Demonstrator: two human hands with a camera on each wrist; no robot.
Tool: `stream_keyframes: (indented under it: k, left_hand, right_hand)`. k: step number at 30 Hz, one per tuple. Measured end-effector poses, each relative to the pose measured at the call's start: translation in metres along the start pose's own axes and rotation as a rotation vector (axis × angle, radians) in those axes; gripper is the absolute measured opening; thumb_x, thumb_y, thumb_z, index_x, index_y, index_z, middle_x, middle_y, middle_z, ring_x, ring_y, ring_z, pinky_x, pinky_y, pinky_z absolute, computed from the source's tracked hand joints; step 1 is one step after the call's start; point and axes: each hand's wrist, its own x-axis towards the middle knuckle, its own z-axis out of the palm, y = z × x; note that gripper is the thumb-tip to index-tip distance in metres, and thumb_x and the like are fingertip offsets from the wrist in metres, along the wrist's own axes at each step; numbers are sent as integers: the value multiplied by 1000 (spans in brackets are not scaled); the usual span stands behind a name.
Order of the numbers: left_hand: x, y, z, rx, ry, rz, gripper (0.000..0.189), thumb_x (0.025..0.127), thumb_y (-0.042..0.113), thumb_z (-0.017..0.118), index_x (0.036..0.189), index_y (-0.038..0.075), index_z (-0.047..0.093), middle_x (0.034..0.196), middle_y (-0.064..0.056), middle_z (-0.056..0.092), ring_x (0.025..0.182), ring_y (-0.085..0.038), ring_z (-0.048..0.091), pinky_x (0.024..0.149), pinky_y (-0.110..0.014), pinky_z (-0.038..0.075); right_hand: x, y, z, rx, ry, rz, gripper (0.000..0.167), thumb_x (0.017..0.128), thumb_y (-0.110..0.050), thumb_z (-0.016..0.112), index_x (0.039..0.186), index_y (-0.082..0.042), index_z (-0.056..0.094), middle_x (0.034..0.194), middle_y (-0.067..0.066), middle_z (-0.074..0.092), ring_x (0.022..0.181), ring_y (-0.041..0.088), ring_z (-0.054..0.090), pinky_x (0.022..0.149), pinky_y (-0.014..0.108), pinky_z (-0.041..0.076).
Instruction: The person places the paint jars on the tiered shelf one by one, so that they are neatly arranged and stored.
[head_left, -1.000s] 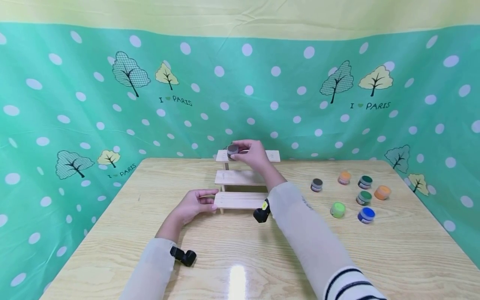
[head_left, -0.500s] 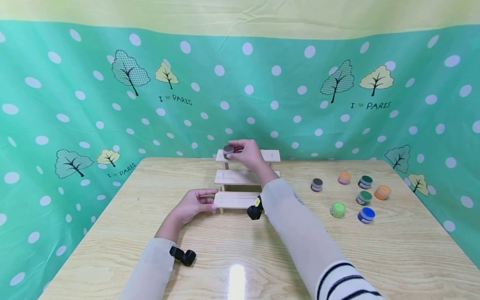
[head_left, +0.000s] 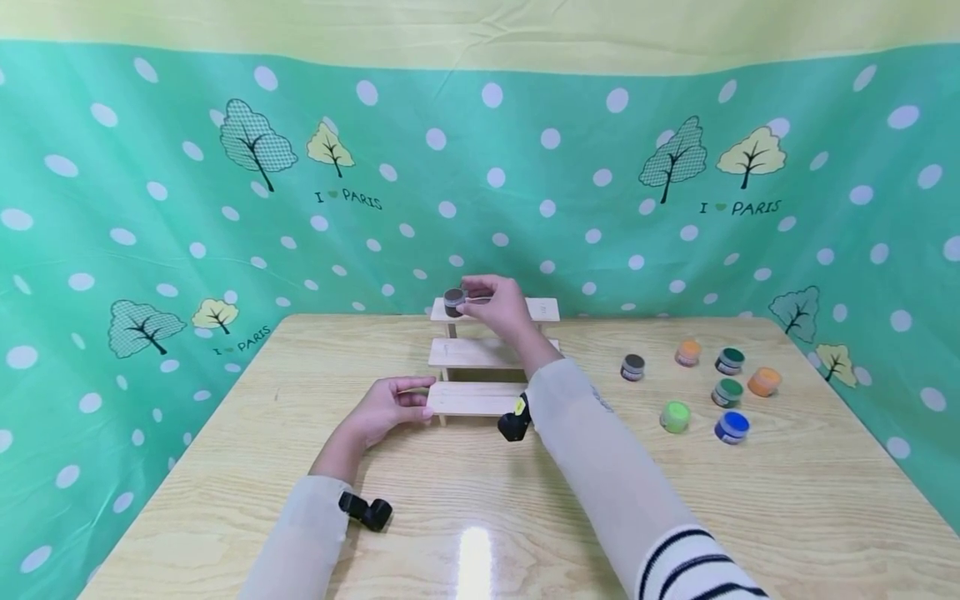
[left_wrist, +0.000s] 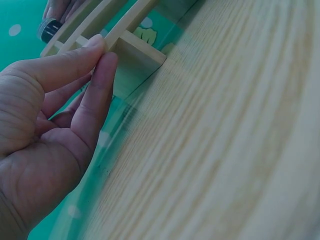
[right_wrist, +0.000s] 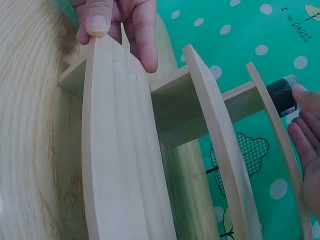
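Observation:
A small three-tier wooden shelf [head_left: 474,398] stands on the table. At the left end of its lowest board, my left hand [head_left: 386,412] pinches the wood between thumb and fingers, as the left wrist view also shows [left_wrist: 65,110]. On the left end of the top board sits a dark-lidded paint jar [head_left: 453,302], upright. My right hand [head_left: 504,310] is just right of this jar, fingers loosened and parted. In the right wrist view the thumb [right_wrist: 300,90] is by the jar's lid, touching or nearly so, with the other fingers apart from it.
Several paint jars stand on the table to the right: a dark one [head_left: 632,367], orange [head_left: 764,382], dark green [head_left: 727,392], light green [head_left: 675,417] and blue [head_left: 732,427]. A green dotted cloth [head_left: 420,183] hangs behind the table.
The dark-lidded jar has moved left along the top board to its end. My right fingers have since loosened and drawn slightly right from it. My left hand stays on the lowest board.

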Motion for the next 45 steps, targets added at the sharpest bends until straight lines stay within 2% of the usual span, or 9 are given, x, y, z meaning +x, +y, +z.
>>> stream_keyframes:
  k: [5,13,23,27,32,36,41,45]
  left_hand:
    - [-1,0,-1,25,7,3,61,79,-7,75,135,-8,51,104,-14,67,92,-18,65,80,-33,59]
    - [0,0,1,15,7,6,61,79,-7,76,135,-8,52,103,-13,67,91,-17,65,79,-33,59]
    - [0,0,1,21,22,-6,61,78,-9,75,134,-6,53,104,-14,67,92,-19,65,79,-33,59]
    - [0,1,1,37,21,-2,61,79,-8,76,135,-7,52,106,-16,66,93,-19,65,81,-33,59]
    - [-1,1,2,37,25,-12,61,78,-8,76,135,-4,53,107,-16,66,94,-19,64,81,-33,58]
    - [-1,2,3,34,27,-16,62,78,-8,76,135,-3,54,106,-15,66,94,-19,64,81,-33,59]
    - [-1,2,3,31,26,-13,61,78,-8,76,135,-4,54,106,-14,67,94,-19,64,81,-33,58]
    - [-1,2,3,24,27,-9,61,77,-8,77,134,-4,54,106,-15,66,94,-18,64,80,-33,59]
  right_hand:
    - [-5,2,-4,4,30,-31,43,81,-7,79,123,-9,67,116,4,67,107,19,62,87,23,54]
    - [-19,3,-11,-6,61,-115,40,81,-11,81,118,-7,68,111,4,68,102,18,61,88,26,54]
    - [-38,4,-22,43,53,-222,37,80,-5,80,116,-2,69,112,6,64,101,26,61,93,46,52]
    - [-44,4,-25,46,45,-241,37,79,-7,81,114,-3,70,114,6,62,101,24,61,92,41,53]
    - [-54,3,-29,34,20,-265,41,78,-8,83,116,-2,68,115,5,62,103,22,60,90,31,54]
    - [-62,2,-34,7,-29,-273,48,78,-12,84,122,-6,66,118,3,60,106,22,59,92,29,53]
    - [-74,2,-45,33,-100,-285,55,78,-12,84,129,-10,63,125,6,57,111,29,56,98,41,50]
    - [-81,3,-53,51,-129,-306,58,79,-11,82,132,-5,59,129,11,55,114,31,54,101,48,47]
